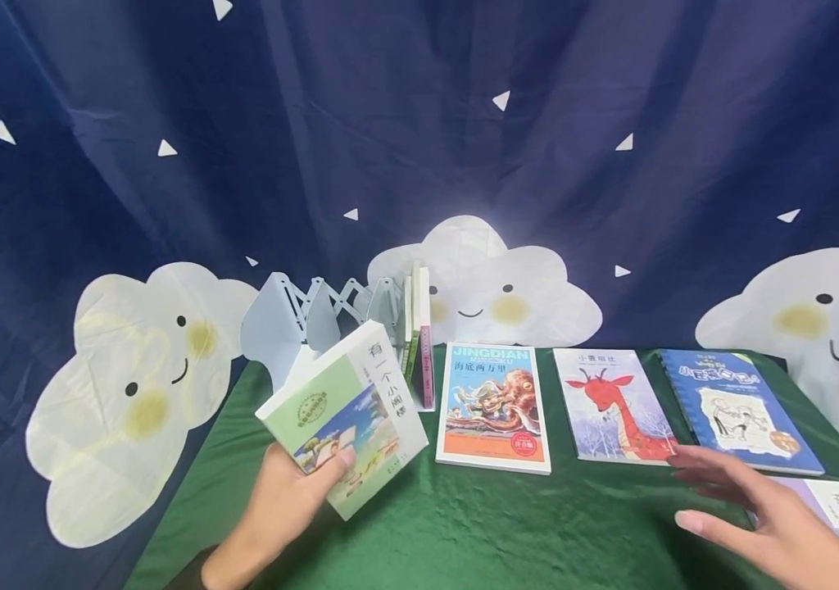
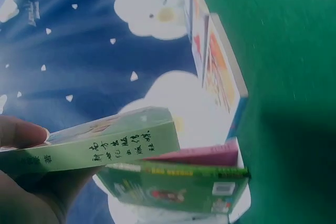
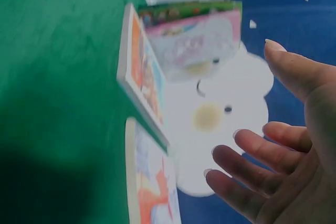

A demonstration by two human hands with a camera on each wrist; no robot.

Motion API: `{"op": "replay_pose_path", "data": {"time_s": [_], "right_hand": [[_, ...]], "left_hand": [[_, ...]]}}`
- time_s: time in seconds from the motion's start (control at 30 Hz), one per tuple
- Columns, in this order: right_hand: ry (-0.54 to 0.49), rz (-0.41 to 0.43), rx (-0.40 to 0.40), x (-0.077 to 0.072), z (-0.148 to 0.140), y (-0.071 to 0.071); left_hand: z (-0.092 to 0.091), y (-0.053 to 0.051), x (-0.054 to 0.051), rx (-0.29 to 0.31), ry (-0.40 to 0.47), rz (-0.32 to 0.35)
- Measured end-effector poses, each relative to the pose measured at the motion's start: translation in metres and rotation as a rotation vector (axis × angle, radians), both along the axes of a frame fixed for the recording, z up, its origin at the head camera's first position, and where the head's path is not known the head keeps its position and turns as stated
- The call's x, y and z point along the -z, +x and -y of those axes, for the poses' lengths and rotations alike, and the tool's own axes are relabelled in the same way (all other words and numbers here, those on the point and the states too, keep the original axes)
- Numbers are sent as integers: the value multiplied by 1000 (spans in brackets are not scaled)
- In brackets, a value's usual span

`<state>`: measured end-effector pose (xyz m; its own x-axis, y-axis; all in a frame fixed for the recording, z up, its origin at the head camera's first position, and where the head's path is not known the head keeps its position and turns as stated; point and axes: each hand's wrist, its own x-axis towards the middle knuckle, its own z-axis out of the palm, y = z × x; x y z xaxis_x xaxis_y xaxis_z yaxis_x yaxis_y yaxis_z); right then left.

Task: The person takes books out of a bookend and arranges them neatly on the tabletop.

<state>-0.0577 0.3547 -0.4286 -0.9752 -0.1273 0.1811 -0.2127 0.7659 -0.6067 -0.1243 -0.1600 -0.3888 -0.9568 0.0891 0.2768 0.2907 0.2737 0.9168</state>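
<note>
We're apparently shelving a green book (image 1: 346,418).
Rack (image 1: 322,319) at the worktop's (image 1: 508,524) back-left corner; before it, our left hand (image 1: 287,492) pinches the green book, tilted, probably needing squaring upright; near the right edge, our empty right hand (image 1: 766,524) spreads.

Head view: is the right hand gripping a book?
No, the right hand holds nothing, while the left hand grips the green-and-white book.

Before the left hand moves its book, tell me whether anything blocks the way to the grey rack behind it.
Nothing visible stands between the green book in the left hand and the grey rack. Upright books stand at its right side. The held book hides part of the rack's base.
</note>
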Motion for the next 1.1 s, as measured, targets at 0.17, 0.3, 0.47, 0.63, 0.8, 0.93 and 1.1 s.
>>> {"op": "replay_pose_path", "data": {"time_s": [0.17, 0.3, 0.47, 0.63, 0.8, 0.93, 1.1], "right_hand": [[-70, -2, -118, -9, 26, -6], [-108, -51, -201, -13, 44, -11], [-108, -119, -235, -14, 62, -16], [-99, -108, -273, -16, 78, -19], [-114, -44, -319, -17, 94, -19], [-134, 30, -336, -17, 105, -16], [-164, 83, -404, -19, 117, -14]], "left_hand": [[-7, 8, -1, 50, 26, 69], [-11, 14, -1, 93, 35, 149], [-18, 20, 1, 188, 19, 173], [-25, 27, 3, 279, -1, 208], [-32, 31, 4, 374, 10, 264], [-39, 35, 5, 479, 21, 241], [-47, 38, 6, 580, 45, 280]]}}
